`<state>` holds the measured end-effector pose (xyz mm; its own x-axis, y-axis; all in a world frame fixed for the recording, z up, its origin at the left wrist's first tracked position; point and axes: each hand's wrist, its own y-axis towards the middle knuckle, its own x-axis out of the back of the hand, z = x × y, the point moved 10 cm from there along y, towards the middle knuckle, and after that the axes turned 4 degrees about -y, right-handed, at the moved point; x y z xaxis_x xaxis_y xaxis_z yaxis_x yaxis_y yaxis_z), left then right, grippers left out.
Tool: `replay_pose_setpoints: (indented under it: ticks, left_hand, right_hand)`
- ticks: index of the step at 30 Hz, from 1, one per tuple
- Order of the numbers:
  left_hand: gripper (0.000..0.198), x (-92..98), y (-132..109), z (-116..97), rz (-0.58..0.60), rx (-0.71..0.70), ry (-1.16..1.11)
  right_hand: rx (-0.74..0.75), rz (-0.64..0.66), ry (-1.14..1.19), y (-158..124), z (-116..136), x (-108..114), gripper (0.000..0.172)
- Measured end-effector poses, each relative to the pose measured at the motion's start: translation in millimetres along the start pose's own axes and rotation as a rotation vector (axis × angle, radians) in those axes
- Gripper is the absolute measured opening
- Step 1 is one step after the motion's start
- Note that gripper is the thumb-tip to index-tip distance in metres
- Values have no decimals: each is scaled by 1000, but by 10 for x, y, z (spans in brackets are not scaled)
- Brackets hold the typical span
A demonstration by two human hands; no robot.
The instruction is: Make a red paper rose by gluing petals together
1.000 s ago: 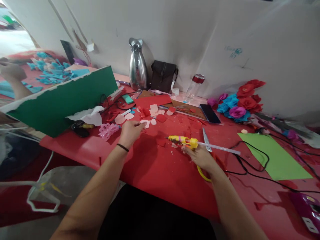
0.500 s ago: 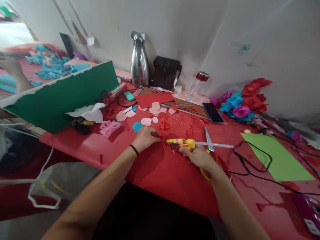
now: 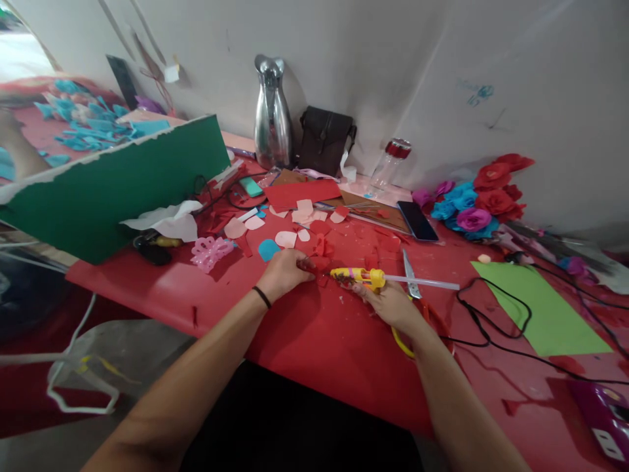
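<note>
My right hand (image 3: 388,303) is wrapped round the handle of a yellow hot glue gun (image 3: 358,276). A long clear glue stick (image 3: 422,281) sticks out of its back, and its nozzle points left, close to my left fingertips. With thumb and fingers pinched, my left hand (image 3: 286,274) holds what looks like a small red paper piece (image 3: 322,265), hard to tell from the red tabletop. Orange-handled scissors (image 3: 411,275) lie by my right hand, their blades pointing away. Pink paper petals (image 3: 285,239) and a blue petal (image 3: 269,250) lie beyond my left hand.
A green board (image 3: 122,190) stands on edge at left; a person's arm shows behind it. At the back are a steel jug (image 3: 272,118), black pouch (image 3: 325,141), glass bottle (image 3: 390,164) and phone (image 3: 417,219). Paper flowers (image 3: 476,200), green paper (image 3: 540,311) and a black cord (image 3: 491,341) lie right.
The glue gun's nozzle has shifted slightly right and up, a little away from my left fingertips. My left hand stays nearly in place, still pinching. The view has turned slightly.
</note>
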<state>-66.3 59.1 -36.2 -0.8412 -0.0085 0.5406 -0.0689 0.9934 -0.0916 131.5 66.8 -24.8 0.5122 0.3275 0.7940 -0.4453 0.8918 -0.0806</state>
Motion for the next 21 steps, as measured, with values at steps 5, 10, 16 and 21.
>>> replay_pose_setpoints:
  ticks: [5,10,16,21]
  left_hand:
    - [14,5,-1,-9,-2,1,0]
    - [14,0,11,14,-6,-9,-25]
    - [9,23,22,36,-15,23,-35]
    - [6,141,15,-20,-158,25,58]
  right_hand:
    - [33,-44,-122,2,10,8,40]
    - [240,-33,-397,-87,251,31,39]
    - [278,-134,-677,-139,206,266,29]
    - [175,-206,-729,-92,27,344,14]
